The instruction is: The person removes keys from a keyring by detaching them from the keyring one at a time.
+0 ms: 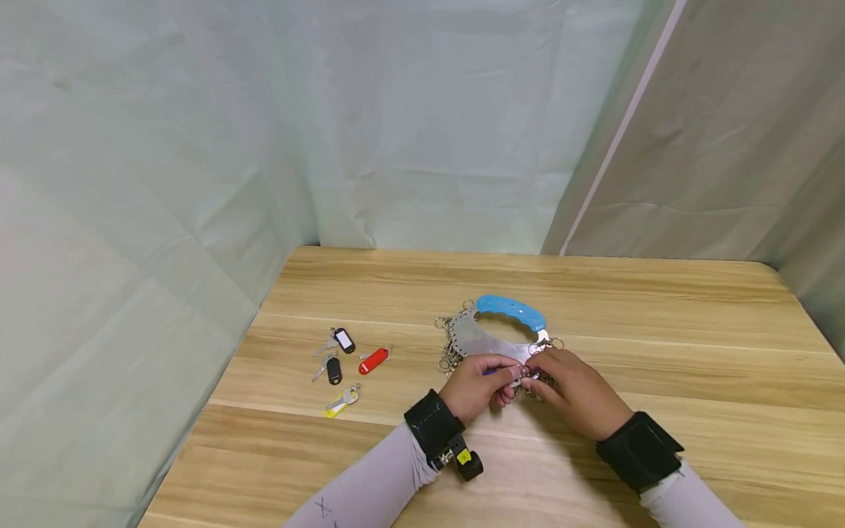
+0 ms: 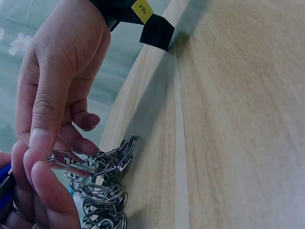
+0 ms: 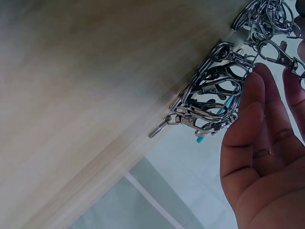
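Observation:
A metal key-holder plate (image 1: 485, 341) with a blue handle (image 1: 511, 309) lies in front of both hands, snap hooks and split rings hanging along its edge. My left hand (image 1: 475, 385) holds a blue key tag (image 2: 5, 193), mostly hidden by the fingers, and its fingertips meet the right hand's at the plate's near edge. With thumb and fingers, my right hand (image 1: 577, 389) pinches one snap hook (image 2: 71, 161), also visible in the right wrist view. Bunched snap hooks (image 3: 209, 95) hang beside the right fingers.
On the wooden table (image 1: 693, 381), left of the hands, lie keys with a black-framed white tag (image 1: 345, 339), a black tag (image 1: 334, 371), a red tag (image 1: 373, 361) and a yellow tag (image 1: 333, 411). Pale curtains (image 1: 449, 147) hang behind the table and along its left side.

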`<state>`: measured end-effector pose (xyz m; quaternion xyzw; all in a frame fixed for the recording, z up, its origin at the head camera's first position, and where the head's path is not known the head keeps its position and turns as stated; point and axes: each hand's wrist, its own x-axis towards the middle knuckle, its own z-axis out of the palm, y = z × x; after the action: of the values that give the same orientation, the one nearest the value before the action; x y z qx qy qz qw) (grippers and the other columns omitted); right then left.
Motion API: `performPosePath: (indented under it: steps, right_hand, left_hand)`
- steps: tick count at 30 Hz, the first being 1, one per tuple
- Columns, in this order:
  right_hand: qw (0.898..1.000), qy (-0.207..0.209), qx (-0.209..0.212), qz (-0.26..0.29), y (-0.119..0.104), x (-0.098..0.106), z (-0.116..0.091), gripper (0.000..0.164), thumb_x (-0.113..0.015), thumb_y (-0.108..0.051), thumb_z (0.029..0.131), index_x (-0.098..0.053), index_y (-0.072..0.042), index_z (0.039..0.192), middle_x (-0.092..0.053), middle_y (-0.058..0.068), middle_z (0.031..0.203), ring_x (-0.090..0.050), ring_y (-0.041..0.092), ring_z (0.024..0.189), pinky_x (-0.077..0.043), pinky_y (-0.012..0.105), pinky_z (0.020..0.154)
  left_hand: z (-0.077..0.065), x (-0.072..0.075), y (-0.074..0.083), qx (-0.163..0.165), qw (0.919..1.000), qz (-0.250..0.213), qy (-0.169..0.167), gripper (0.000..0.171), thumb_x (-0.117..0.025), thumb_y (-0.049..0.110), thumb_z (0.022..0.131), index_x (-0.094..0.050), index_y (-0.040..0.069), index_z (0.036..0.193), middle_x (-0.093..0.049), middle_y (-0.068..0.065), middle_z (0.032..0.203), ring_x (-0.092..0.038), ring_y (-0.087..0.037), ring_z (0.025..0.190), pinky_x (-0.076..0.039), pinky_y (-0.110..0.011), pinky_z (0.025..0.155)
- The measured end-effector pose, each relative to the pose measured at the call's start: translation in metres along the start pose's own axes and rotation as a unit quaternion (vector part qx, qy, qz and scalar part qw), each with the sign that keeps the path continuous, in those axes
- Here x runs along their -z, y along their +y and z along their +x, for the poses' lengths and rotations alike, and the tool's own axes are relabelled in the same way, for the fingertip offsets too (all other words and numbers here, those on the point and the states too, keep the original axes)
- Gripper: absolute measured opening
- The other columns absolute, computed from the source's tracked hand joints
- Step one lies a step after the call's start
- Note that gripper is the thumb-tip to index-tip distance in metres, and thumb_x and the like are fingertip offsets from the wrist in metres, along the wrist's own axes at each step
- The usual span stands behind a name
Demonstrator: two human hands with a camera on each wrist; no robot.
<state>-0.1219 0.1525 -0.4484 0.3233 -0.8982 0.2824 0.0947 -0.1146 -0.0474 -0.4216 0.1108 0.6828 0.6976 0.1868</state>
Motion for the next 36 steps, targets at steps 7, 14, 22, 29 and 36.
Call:
performPosePath:
  steps: [7, 14, 22, 29, 36]
  right_hand:
    - [1.000, -0.001, -0.004, -0.005, -0.001, 0.001, 0.001, 0.012, -0.068, -0.025, 0.089, -0.058, -0.022, 0.094, -0.053, -0.009, 0.093, -0.050, 0.009, 0.085, -0.046, 0.033, 0.071]
    - [1.000, -0.002, -0.009, -0.005, -0.002, 0.000, 0.000, 0.010, -0.067, -0.026, 0.090, -0.058, -0.023, 0.094, -0.052, -0.009, 0.093, -0.050, 0.010, 0.084, -0.045, 0.033, 0.071]
    - [1.000, -0.002, -0.014, 0.002, -0.001, 0.001, 0.000, 0.009, -0.066, -0.027, 0.090, -0.058, -0.025, 0.093, -0.052, -0.011, 0.092, -0.049, 0.007, 0.083, -0.045, 0.031, 0.070]
    - [1.000, -0.005, -0.031, 0.004, -0.001, 0.001, 0.000, 0.012, -0.068, -0.025, 0.088, -0.057, -0.023, 0.092, -0.050, -0.011, 0.088, -0.048, 0.007, 0.077, -0.044, 0.029, 0.065]
    - [0.999, -0.012, -0.041, 0.007, -0.002, 0.001, -0.001, 0.019, -0.072, -0.022, 0.085, -0.061, -0.014, 0.098, -0.053, -0.006, 0.090, -0.050, 0.010, 0.077, -0.045, 0.030, 0.066]
  left_hand:
    - [0.000, 0.000, 0.000, 0.001, 1.0000, -0.003, -0.001, 0.018, -0.054, 0.002, 0.094, -0.064, -0.009, 0.103, -0.059, -0.015, 0.069, -0.054, -0.014, 0.059, -0.050, -0.029, 0.056]
    - [-0.002, 0.000, 0.003, 0.001, 1.0000, -0.003, -0.005, 0.018, -0.053, 0.001, 0.094, -0.063, -0.010, 0.103, -0.058, -0.012, 0.069, -0.054, -0.014, 0.059, -0.050, -0.030, 0.057]
    - [0.006, 0.001, -0.014, 0.007, 0.9999, -0.011, -0.009, 0.019, -0.052, 0.001, 0.094, -0.063, -0.008, 0.107, -0.059, -0.023, 0.073, -0.054, -0.013, 0.060, -0.048, -0.026, 0.055]
    - [0.009, 0.008, -0.025, 0.005, 0.9999, 0.000, -0.012, 0.019, -0.055, 0.008, 0.094, -0.065, 0.001, 0.108, -0.060, -0.016, 0.074, -0.055, -0.012, 0.062, -0.049, -0.026, 0.056]
    - [0.004, 0.028, -0.021, -0.008, 0.9996, 0.025, 0.009, 0.020, -0.059, 0.007, 0.093, -0.059, -0.004, 0.110, -0.061, -0.019, 0.076, -0.059, -0.023, 0.063, -0.053, -0.043, 0.063]
